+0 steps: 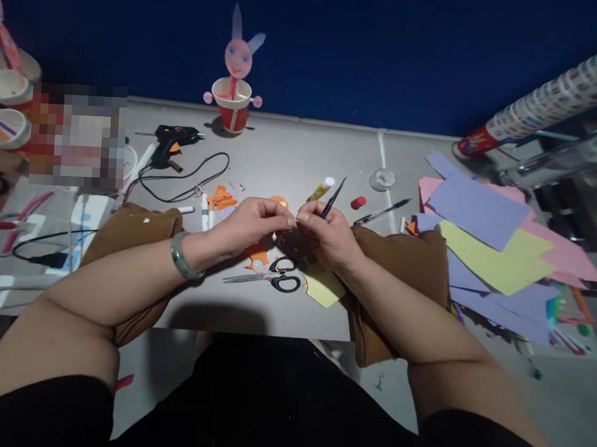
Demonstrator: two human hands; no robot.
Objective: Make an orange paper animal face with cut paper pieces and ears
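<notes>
Head view: the left hand (256, 224) has thumb and fingertips pressed together, meeting the right hand (332, 233), which grips a dark pen (336, 194); anything pinched between is too small to tell. Scissors (260, 279) lie on the bench (302, 150).

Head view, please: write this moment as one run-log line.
left hand: pinched, contents unclear | right hand: holds dark pointed tool | scissors: on table

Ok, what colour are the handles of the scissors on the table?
Black; the handles show best in the head view.
</notes>
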